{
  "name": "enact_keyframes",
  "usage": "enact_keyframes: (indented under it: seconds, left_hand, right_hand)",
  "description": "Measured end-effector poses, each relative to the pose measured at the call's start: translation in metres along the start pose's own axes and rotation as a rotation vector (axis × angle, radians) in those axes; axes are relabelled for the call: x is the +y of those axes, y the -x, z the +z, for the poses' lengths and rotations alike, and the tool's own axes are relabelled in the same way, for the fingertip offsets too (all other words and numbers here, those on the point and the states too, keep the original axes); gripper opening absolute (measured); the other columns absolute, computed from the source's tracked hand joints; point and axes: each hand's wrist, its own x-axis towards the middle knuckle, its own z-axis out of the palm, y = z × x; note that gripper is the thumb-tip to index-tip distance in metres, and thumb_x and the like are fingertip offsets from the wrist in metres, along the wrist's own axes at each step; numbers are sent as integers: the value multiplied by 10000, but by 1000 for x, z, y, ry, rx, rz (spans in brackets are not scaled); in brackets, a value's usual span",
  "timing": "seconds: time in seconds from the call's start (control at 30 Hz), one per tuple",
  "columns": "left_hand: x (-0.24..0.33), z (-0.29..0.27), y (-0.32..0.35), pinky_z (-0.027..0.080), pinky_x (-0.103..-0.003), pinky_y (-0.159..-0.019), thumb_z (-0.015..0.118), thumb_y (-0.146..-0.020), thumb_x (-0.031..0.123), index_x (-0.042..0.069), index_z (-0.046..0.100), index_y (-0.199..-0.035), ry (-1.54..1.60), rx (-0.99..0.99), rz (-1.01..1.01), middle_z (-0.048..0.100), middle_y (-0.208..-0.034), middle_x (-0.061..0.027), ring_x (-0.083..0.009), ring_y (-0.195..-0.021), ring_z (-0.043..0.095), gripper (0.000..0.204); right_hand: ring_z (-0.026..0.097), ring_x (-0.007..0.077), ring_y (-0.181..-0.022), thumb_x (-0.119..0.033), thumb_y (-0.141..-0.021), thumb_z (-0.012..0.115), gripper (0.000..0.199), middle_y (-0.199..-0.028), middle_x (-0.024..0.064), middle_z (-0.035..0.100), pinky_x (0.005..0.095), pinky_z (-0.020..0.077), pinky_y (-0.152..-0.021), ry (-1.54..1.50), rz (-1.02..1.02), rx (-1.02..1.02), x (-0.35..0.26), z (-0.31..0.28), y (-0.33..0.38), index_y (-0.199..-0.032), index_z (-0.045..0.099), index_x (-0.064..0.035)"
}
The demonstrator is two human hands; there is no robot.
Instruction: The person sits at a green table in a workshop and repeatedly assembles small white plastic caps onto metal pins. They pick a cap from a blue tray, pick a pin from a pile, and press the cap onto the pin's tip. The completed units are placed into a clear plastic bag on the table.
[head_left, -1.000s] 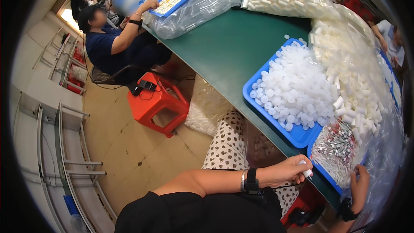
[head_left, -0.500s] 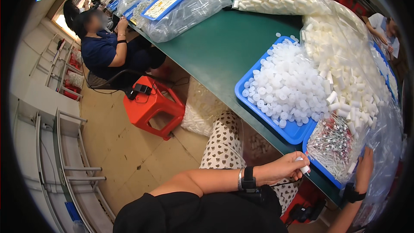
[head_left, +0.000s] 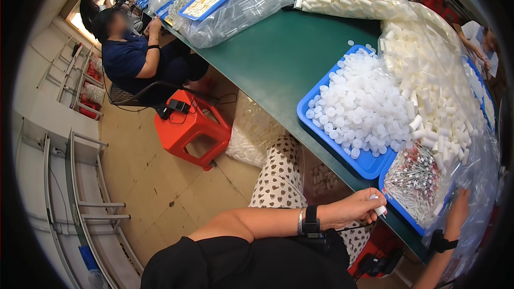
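**Small white cap held at the desk edge, other hand among the tubes**

Head view: The left hand (head_left: 356, 207) is closed around a small white plastic cap (head_left: 379, 210), pinched between thumb and fingertips just below the edge of the long green desk (head_left: 278, 59). This hand wears a black wristband and its forearm comes in from the lower edge. The right hand (head_left: 459, 203) reaches up into a clear plastic bag of thin tubes with red tips (head_left: 417, 179). The bag partly hides its fingers, so I cannot tell if they are open or already hold a tube. The tubes lie in a blue plastic tray (head_left: 399, 210) at the near end of the desk. Just beside it stands a second blue plastic tray (head_left: 369, 167), heaped with round white caps (head_left: 364, 107). To the right of it a big clear bag of white cylinders (head_left: 428, 75) leans over the trays.

The step in hand seems to be the joining of one cap with one tube: the cap is ready, the tube is not yet out. The next move probably calls for a single tube drawn free of the bundle and aimed straight at the cap's opening.

Further along the desk, another person in a dark blue shirt (head_left: 128, 56) sits near a red plastic stool (head_left: 184, 126).
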Motion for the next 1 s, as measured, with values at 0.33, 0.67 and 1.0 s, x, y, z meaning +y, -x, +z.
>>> enact_keyframes:
  seconds: [0.33,0.67,1.0]
  left_hand:
    - [0,-2,1,488,-175,-633,528,-1021,245,56,503,-1097,17,13,5,626,-1008,-49,-42,-718,569,206]
    - [-3,-1,-2,485,-177,-628,538,-1016,254,51,506,-1101,14,20,5,627,-1010,-47,-43,-718,565,222]
    - [7,3,-8,509,-214,-726,529,-1027,204,36,550,-1119,73,2,147,612,-1021,-38,-61,-803,574,192]
  right_hand:
    - [513,394,-1249,-11,-921,552,507,-1378,241,496,419,430,-1017,-334,-67,110,11,1,-5,-1405,402,-8]
    - [581,304,-972,-57,-918,619,463,-1114,194,609,369,470,-865,-550,80,-27,-10,-17,-36,-1362,492,-26]
    - [619,139,-930,22,-875,635,261,-1109,99,613,256,507,-814,-1546,17,-192,-147,-166,80,-1124,561,-4]
